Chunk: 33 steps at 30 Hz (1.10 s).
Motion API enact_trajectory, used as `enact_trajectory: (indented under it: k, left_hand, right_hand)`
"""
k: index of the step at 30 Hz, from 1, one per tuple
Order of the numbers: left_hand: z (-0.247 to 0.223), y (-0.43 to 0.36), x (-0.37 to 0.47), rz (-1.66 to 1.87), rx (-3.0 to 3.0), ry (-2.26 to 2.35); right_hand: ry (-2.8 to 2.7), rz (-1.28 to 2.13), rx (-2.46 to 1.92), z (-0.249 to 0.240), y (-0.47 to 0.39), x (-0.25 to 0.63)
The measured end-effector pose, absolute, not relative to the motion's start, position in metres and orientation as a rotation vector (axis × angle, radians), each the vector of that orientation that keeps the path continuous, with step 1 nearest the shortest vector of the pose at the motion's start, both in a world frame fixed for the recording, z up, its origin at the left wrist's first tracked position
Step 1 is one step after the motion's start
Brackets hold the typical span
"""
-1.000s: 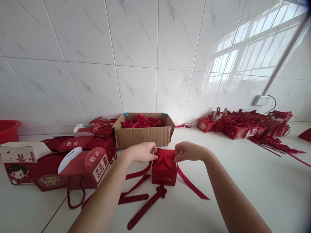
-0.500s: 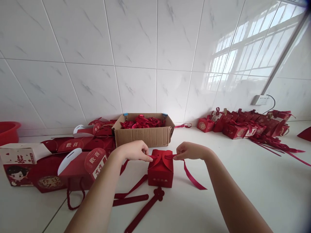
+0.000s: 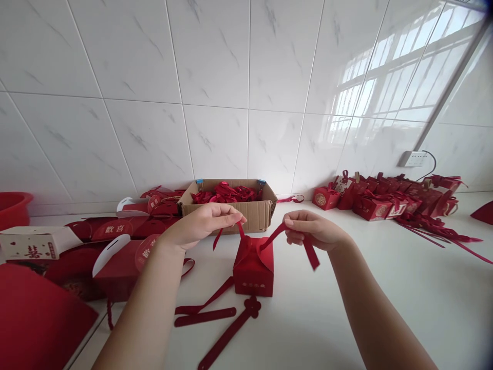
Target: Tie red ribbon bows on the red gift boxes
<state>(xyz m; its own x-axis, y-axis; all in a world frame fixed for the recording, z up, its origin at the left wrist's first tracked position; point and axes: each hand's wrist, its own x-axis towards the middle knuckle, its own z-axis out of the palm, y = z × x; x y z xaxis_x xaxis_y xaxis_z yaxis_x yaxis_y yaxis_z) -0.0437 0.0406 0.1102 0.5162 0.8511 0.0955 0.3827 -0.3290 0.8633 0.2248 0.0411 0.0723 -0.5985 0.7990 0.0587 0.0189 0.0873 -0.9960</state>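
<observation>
A small red gift box [image 3: 254,275] with folded petal flaps stands upright on the white counter before me. A red ribbon [image 3: 274,236] runs through the top of the box. My left hand [image 3: 215,221] pinches one end of it, above and left of the box. On the other side, my right hand [image 3: 308,228] grips the other end, whose tail hangs below the fingers. Another red ribbon [image 3: 215,299] trails from the box's left side. A dark red strap with a flower-shaped end [image 3: 252,307] and a plain strap [image 3: 206,317] lie in front.
Behind the box is a cardboard carton [image 3: 227,216] of red ribbons. Several unfinished-looking gift boxes [image 3: 115,229] crowd the left, with a large red shape [image 3: 38,313] at lower left. Several closed boxes [image 3: 372,208] stand at right. A red basin [image 3: 13,210] sits far left.
Both hands have risen from the box top and moved slightly apart, drawing the ribbon ends upward. A large red shape has come into view at the lower left.
</observation>
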Motion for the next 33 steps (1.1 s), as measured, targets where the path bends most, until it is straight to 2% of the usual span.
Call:
enact_trajectory:
  k: [10,19,33]
  left_hand:
    - [0.11,0.035,-0.031,1.009,1.561,0.663]
    - [0.112,0.036,-0.025,1.141,1.427,0.579]
    - [0.104,0.027,-0.015,1.427,1.87,0.707]
  right_hand:
    - [-1.556,1.364,-0.772,0.082,0.028,0.222]
    - [-1.527,0.835,-0.82,0.087,0.021,0.212]
    - [-1.458,0.682,-0.583,0.087,0.012,0.206]
